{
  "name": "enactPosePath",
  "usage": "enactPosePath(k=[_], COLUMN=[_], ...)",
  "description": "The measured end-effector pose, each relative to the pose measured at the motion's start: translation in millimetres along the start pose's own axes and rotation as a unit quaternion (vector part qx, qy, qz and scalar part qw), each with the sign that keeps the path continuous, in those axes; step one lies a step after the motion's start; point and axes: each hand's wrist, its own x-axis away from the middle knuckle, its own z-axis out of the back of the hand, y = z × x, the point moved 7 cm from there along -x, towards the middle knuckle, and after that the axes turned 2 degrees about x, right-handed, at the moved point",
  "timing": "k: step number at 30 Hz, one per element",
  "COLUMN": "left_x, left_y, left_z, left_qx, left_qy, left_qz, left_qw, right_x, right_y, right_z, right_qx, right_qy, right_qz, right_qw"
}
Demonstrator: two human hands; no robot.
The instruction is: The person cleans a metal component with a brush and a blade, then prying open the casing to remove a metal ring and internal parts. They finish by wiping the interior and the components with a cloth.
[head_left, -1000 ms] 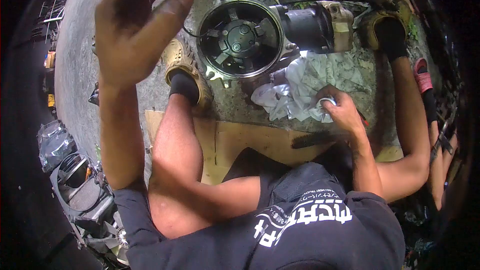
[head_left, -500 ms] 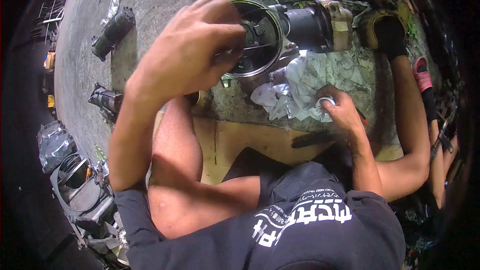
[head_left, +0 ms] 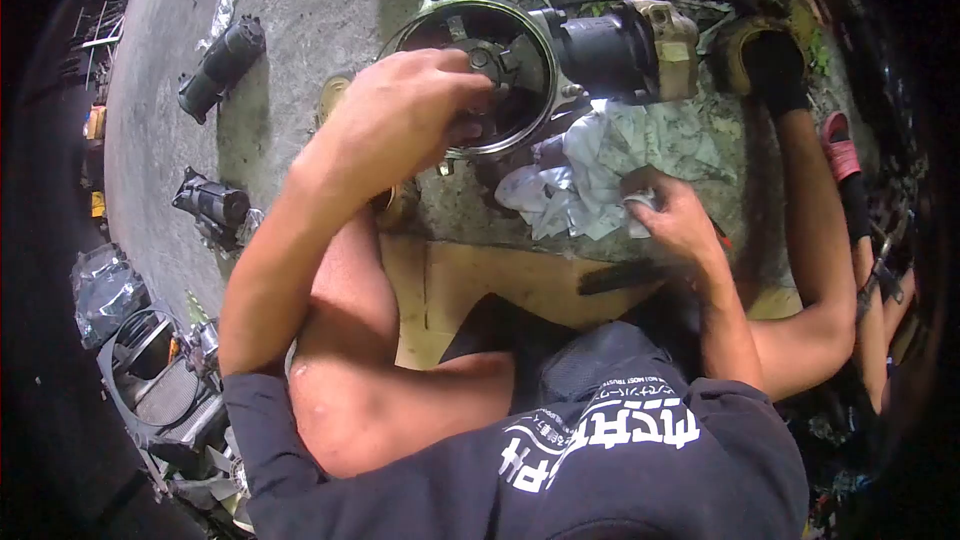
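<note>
My left hand (head_left: 425, 100) is over the near left rim of a round metal housing (head_left: 553, 80). Its fingers are curled together, and what they hold, if anything, is hidden. Inside the housing, a dark hub (head_left: 487, 62) with arms shows beyond the knuckles. Closed around a bit of white rag, my right hand (head_left: 668, 208) rests at the near edge of a crumpled, stained white cloth (head_left: 610, 165). That cloth lies on the floor to the right of and nearer than the housing.
A dark cylindrical part (head_left: 610, 50) joins the housing's right side. Two dark motor-like parts (head_left: 222, 68) (head_left: 212, 202) lie on the concrete at left. A dark brush-like tool (head_left: 625, 277) is near my lap. Radiator and fan parts (head_left: 165, 390) are piled lower left. Another person's leg (head_left: 868, 270) shows at right.
My left hand has come down and nearer to me, uncovering more of the housing's inside. A thin line seen across the opening before no longer shows. My right hand has barely moved.
</note>
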Motion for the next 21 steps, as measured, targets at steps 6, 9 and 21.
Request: enactPosePath(k=[6, 9, 21], left_x=[29.7, 45.0, 48.4], left_y=[-34.5, -60.7, -85.6], left_z=[60.4, 46.5, 29.8], left_qx=[-0.002, 0.061, 0.048], left_qy=[0.156, 0.151, 0.137], left_qz=[0.159, 0.249, 0.330], left_qw=[0.975, 0.955, 0.933], right_x=[14.8, 10.2, -105.3], right_y=[-85.5, -159.3, -264.1], right_z=[34.2, 60.2, -3.9], right_qx=[0.150, 0.087, 0.258], right_qy=[0.145, 0.186, 0.155], right_qz=[0.191, 0.298, 0.475], right_qw=[0.959, 0.932, 0.827])
